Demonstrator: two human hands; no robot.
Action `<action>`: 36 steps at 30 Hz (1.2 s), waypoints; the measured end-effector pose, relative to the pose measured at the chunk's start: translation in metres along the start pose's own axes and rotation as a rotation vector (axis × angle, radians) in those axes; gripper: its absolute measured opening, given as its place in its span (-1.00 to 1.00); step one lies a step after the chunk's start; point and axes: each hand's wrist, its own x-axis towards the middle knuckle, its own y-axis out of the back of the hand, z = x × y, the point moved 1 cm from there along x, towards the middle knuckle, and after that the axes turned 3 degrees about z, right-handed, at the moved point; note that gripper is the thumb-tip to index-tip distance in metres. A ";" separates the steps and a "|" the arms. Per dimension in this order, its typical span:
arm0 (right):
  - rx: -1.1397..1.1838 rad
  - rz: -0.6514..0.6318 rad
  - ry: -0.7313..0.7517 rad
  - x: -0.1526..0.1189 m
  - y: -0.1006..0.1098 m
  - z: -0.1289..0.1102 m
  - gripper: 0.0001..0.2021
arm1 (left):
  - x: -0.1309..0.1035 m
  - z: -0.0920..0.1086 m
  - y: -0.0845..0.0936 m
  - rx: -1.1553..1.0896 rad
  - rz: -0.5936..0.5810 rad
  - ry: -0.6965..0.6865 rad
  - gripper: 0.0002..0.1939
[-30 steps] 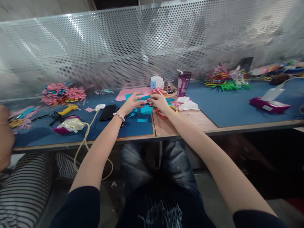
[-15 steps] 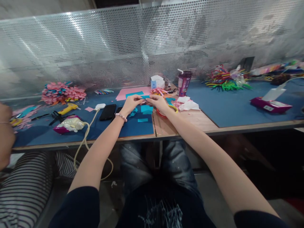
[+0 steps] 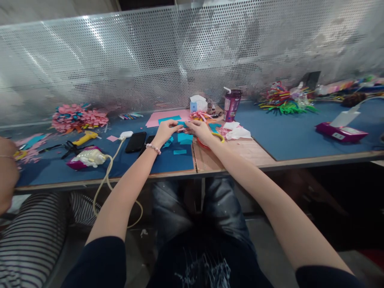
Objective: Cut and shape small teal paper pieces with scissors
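Note:
Between my two hands is a small piece of blue paper (image 3: pixel 181 124), pinched at both ends above the table. My left hand (image 3: pixel 167 131), with a beaded bracelet at the wrist, closes its fingertips on the left end. The fingers of my right hand (image 3: pixel 200 130) grip the right end. Cut blue paper pieces (image 3: pixel 185 138) and a separate blue strip (image 3: pixel 180 152) lie just below the hands. Beyond them a larger blue sheet (image 3: pixel 169 119) rests on pink paper (image 3: pixel 153 119). Scissors with orange and yellow handles (image 3: pixel 221 137) lie partly hidden under my right wrist.
Left of my hands are a black phone (image 3: pixel 136 142), a yellow glue gun (image 3: pixel 85 138) and pink paper bunches (image 3: pixel 78 118). A purple cup (image 3: pixel 232 106) and crumpled tissue (image 3: pixel 239 133) stand to the right. Another person's arm (image 3: pixel 7 172) shows at the left edge.
The blue paper is turned slightly between my fingertips, and a little pink now shows below it. Both hands stay in nearly the same place.

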 end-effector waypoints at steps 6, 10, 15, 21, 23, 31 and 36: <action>-0.017 0.029 0.013 0.001 0.001 0.001 -0.68 | 0.002 -0.004 -0.001 -0.013 0.022 -0.014 -0.69; -0.056 0.057 0.030 0.001 0.002 0.000 -0.72 | 0.002 -0.007 -0.003 -0.062 0.012 -0.009 -0.69; -0.108 0.074 0.070 0.003 0.004 0.002 -0.73 | 0.001 -0.005 -0.005 -0.129 -0.014 -0.033 -0.57; -0.139 0.059 0.125 0.004 0.006 0.003 -0.73 | 0.000 -0.002 -0.006 -0.142 -0.069 -0.041 -0.69; -0.146 0.054 0.141 0.004 0.006 0.004 -0.74 | 0.000 -0.002 -0.006 -0.143 -0.072 -0.043 -0.70; -0.192 0.064 0.186 0.005 0.006 0.004 -0.74 | 0.000 -0.003 -0.007 -0.141 -0.071 -0.040 -0.71; -0.225 0.074 0.198 0.003 0.006 0.002 -0.75 | -0.002 0.002 -0.007 -0.125 -0.072 -0.043 -0.71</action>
